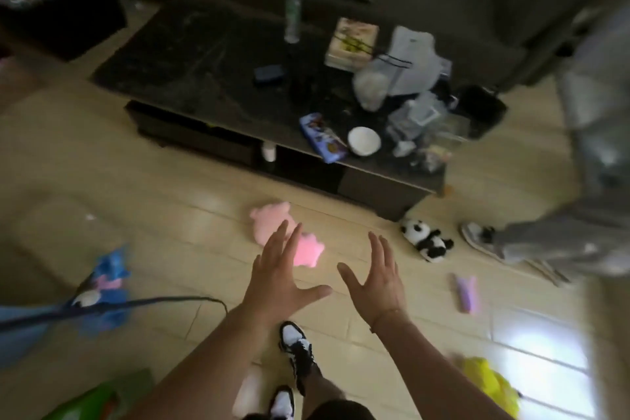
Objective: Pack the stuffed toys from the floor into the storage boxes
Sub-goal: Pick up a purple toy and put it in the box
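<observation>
Reaching over pale floor tiles (191, 201) toward pink toys (272, 225), both empty hands (283, 280) (375, 280) spread wide.

The left hand (279, 276) covers part of the pink toy (272, 216). A blue toy (109, 269) at the left and a yellow thing (491, 382) at the bottom right are blurred. The right edge crops a grey-clad figure (559, 242).

just the one head cam, wide-angle, looking forward and down over the floor (177, 187) toward the coffee table (191, 54), arms coming in from the bottom edge, edges blurry
</observation>
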Demonstrator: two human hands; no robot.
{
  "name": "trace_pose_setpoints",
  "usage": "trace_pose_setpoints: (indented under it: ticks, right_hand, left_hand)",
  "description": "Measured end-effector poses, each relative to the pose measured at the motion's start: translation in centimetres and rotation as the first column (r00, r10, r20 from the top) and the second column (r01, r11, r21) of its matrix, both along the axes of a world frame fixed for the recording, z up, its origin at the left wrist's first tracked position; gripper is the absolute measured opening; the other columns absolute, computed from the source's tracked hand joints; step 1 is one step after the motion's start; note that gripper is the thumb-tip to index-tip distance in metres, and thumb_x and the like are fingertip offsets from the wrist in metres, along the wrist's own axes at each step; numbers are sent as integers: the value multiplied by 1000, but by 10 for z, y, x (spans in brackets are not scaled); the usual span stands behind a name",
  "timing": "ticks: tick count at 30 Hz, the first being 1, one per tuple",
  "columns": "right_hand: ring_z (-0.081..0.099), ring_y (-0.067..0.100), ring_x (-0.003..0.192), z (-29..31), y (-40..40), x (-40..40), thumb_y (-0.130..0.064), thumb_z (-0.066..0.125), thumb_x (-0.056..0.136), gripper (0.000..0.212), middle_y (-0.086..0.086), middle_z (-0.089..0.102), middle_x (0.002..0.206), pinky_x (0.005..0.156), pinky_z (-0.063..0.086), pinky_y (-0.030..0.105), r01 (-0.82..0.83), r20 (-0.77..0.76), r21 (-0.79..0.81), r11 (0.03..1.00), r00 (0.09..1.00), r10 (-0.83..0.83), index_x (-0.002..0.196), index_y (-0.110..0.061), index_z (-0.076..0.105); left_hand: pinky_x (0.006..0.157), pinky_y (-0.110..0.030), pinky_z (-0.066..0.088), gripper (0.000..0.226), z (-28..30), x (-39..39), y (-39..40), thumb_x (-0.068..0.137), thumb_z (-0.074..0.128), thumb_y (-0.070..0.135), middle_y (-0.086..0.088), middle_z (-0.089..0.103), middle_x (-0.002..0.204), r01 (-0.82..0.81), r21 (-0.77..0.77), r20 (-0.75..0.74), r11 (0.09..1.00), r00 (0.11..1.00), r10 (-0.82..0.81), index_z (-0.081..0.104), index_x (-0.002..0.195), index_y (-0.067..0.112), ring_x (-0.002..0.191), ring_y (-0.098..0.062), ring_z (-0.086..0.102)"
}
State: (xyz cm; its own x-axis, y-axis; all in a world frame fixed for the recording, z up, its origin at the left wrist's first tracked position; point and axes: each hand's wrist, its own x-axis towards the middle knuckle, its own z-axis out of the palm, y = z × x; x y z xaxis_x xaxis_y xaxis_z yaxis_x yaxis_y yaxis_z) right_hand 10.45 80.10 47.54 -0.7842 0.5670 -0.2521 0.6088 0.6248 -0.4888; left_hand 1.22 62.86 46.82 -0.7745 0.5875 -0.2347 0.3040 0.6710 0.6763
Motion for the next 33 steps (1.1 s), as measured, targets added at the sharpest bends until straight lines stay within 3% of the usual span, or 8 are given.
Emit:
trace_pose_setpoints:
  ticks: [4,8,12,16,22,29,33]
  right_hand:
    - [22,21,143,0,19,86,-61,51,85,83,-2,14,158,111,32,39,252,-37,-44,967,967,-254,150,-26,14]
    - [23,18,143,-10,25,193,-54,56,85,80,0,22,155,113,27,33,490,-21,-109,865,869,-495,149,-21,21]
    - [28,20,141,-14,26,299,-48,61,86,76,5,32,151,112,25,31,714,42,-134,687,697,-716,146,-16,29]
    - [41,21,132,-26,22,389,-45,65,83,73,5,42,143,110,34,33,847,58,-188,497,515,-855,143,-16,36]
    - [37,16,134,-66,14,503,-42,64,85,70,2,39,146,109,29,27,929,126,-252,272,311,-942,143,-16,36]
    - [37,14,135,-87,20,590,-46,61,86,68,1,41,146,112,30,29,947,183,-262,185,237,-954,143,-18,35]
    - [38,12,134,-97,47,605,-49,59,86,69,-4,41,146,111,32,28,937,221,-285,203,270,-937,144,-22,34]
  left_hand:
    - [117,-54,22,122,4,45,53,51,43,96,14,-16,161,216,-43,-8,975,976,-217,-12,148,46,150,-14,-6]
    - [119,-53,15,119,1,115,102,56,46,88,13,-16,161,422,-78,32,903,906,-421,-8,151,42,150,-13,-9]
    - [121,-48,8,116,-5,196,142,57,46,85,16,-17,160,631,-99,79,770,776,-625,-6,151,42,149,-10,-10]
    - [121,-44,11,116,-14,277,173,55,44,84,17,-12,160,758,-110,124,643,652,-748,3,153,38,149,-8,-5]
    - [120,-47,10,112,-53,389,203,64,58,77,17,-16,159,862,-210,171,460,496,-851,2,152,38,149,-8,-5]
    - [121,-50,1,112,-81,487,229,64,60,78,14,-13,160,877,-305,230,370,445,-865,-1,151,42,149,-11,-3]
    - [119,-50,-2,111,-95,517,253,67,64,74,11,-10,161,866,-292,246,407,479,-843,-1,152,41,149,-12,-6]
